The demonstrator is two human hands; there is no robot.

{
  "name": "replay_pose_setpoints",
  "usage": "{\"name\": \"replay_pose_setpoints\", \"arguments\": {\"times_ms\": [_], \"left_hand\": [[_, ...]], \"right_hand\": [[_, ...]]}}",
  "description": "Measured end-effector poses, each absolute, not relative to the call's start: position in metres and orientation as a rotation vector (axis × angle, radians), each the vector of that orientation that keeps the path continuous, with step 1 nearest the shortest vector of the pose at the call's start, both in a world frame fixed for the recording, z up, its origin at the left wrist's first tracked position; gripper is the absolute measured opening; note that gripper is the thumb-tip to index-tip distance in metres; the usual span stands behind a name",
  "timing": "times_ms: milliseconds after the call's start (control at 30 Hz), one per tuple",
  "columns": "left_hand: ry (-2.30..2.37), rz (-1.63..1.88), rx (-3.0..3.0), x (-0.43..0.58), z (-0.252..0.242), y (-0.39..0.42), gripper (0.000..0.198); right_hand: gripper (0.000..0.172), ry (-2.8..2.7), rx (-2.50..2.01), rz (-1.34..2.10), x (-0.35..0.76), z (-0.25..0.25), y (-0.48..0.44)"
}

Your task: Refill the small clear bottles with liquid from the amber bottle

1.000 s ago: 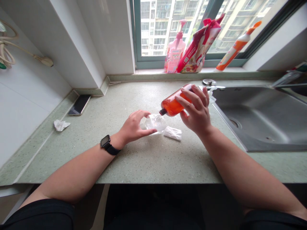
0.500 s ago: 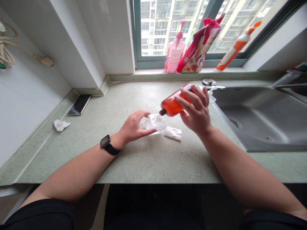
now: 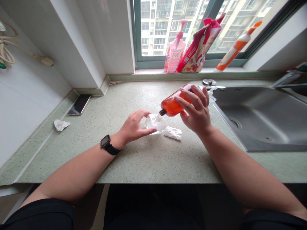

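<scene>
Bottle (image 3: pixel 173 104), orange, tilts mouth-down above the bench (image 3: pixel 153 163), close by a clear container (image 3: pixel 154 124), its place and slant unchanged from a second ago. The right hand (image 3: pixel 198 111) has its grip curled around it; the left hand (image 3: pixel 134 126), grip half spread, holds the container between thumb and fingers.

Orange bottle (image 3: pixel 174 103): translucent, tilted, its dark ridged neck (image 3: pixel 162 112) pointing downward.
Clear container (image 3: pixel 154 123): see-through, colourless, just under that neck.

The bottle (image 3: pixel 173 104) is orange-red, the counter (image 3: pixel 158 163) speckled pale green, the container (image 3: pixel 155 124) apparently colourless.
</scene>
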State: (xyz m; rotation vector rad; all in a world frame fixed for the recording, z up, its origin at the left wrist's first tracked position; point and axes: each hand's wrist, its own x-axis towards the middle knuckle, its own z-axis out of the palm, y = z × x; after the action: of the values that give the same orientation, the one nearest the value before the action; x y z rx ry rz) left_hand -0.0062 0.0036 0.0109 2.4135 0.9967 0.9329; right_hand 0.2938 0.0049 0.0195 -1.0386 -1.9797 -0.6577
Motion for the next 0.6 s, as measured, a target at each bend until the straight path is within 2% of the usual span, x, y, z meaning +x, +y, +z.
{"name": "replay_pose_setpoints", "arguments": {"times_ms": [600], "left_hand": [[1.011, 0.931, 2.405, -0.0054, 0.0111, 0.0034, 0.057]], "right_hand": [[0.089, -1.998, -1.011, -0.674, 0.2932, 0.0185, 0.0056]]}}
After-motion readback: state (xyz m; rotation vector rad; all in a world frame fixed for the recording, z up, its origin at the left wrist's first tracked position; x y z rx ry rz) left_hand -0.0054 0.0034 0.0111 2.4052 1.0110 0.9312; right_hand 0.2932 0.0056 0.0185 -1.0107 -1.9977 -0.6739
